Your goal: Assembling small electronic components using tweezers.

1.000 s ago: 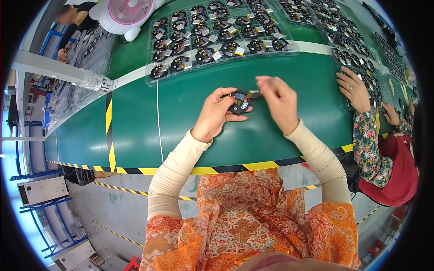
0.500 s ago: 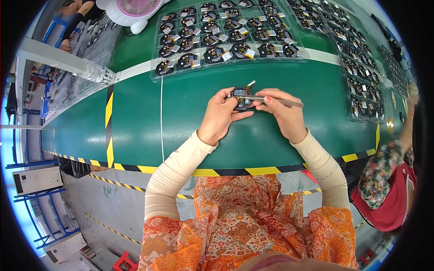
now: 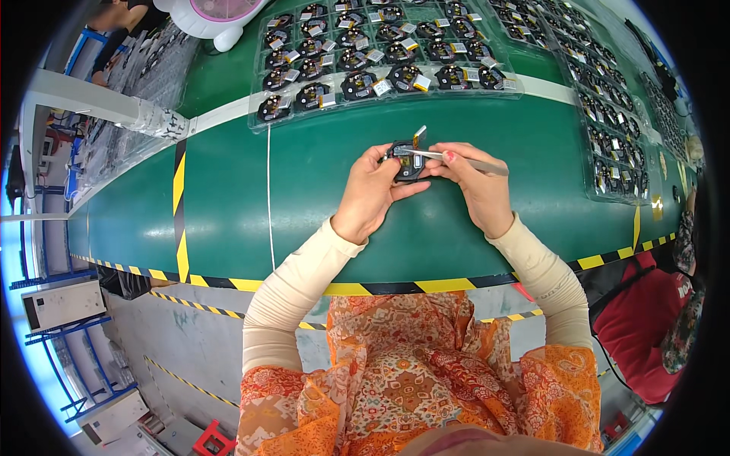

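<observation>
My left hand (image 3: 370, 186) is closed around the edge of a round black electronic device housing (image 3: 409, 170) and holds it above the green table. A small silvery battery pouch (image 3: 420, 135) stands up from the housing's far edge. Between the thumb and fingers of my right hand (image 3: 477, 182) is a slim metal pair of tweezers (image 3: 471, 161). Their tips point left and reach over the inside of the housing. Whether the tips grip any small part is too fine to tell.
Beyond my hands lies a clear plastic tray (image 3: 262, 121) filled with similar black housings. More loaded trays (image 3: 617, 199) stand at the right. A white fan (image 3: 217, 23) is at the far left. Striped tape (image 3: 449, 286) marks the table's near edge. Co-workers sit far left and right.
The tweezers' tips have shifted slightly within the housing, toward its far part. My left hand stays almost still on the housing. At the right, the co-worker's arm has moved away from the table.
</observation>
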